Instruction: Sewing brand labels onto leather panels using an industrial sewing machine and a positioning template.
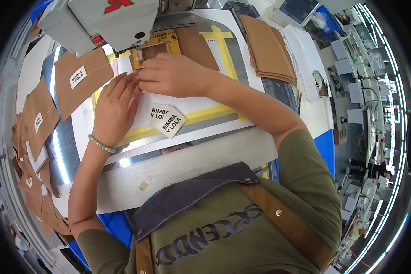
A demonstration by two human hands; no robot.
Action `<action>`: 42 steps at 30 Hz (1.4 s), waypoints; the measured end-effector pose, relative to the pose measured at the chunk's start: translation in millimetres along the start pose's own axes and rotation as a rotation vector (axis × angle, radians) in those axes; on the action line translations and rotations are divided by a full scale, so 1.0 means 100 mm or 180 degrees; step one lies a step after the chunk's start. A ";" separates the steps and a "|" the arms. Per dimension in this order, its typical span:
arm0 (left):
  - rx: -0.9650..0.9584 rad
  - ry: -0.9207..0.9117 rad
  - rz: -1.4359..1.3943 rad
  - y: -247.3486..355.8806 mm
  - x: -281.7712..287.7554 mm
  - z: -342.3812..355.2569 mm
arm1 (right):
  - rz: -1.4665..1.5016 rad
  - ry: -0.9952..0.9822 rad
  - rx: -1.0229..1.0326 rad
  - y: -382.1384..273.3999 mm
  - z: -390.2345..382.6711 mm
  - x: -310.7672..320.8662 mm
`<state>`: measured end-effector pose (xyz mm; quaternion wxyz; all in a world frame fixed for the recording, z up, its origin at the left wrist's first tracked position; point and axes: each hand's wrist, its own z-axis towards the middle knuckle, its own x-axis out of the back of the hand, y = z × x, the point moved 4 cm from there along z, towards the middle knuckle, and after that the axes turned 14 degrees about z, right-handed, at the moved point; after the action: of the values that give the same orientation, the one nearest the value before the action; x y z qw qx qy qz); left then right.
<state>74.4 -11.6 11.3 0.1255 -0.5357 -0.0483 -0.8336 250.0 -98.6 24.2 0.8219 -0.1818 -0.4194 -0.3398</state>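
Note:
Both hands meet in front of a sewing machine [102,23], just below its needle area. My right hand [173,75] is closed in a pinch, its curled fingers beside a yellow template frame [172,36] on a brown fabric piece [194,45]. Fingertips of my left hand [118,107] come together against the right hand's fingers. Whatever lies between the fingertips is too small and hidden to make out. Two white labels with black print, one a square label [171,124], overlap on the white sheet below the hands. To the left, a brown piece [84,80] bears a sewn-on label.
Several labelled brown pieces [39,121] hang along the table's left side, a thread running between them. A stack of brown pieces [269,50] lies at the right rear. Yellow tape [201,113] borders the white sheet. A control screen [299,10] stands behind.

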 end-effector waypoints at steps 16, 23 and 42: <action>-0.0125 -0.0758 0.0623 -0.12 0.09 -0.27 | 0.0276 -0.1189 -0.2112 -0.16 -1.14 0.80; 0.0064 -0.0841 0.0485 -0.18 0.08 -0.37 | 0.0379 -0.1293 -0.2304 -0.23 -1.10 0.64; 0.0106 -0.0736 0.0507 -0.15 0.09 -0.40 | 0.0305 -0.1306 -0.2246 -0.17 -1.06 0.55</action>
<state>31.7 -7.6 3.4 0.1937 -0.6282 -0.0336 -0.7528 320.7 -195.1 7.1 0.6234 -0.5358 -0.4235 -0.3808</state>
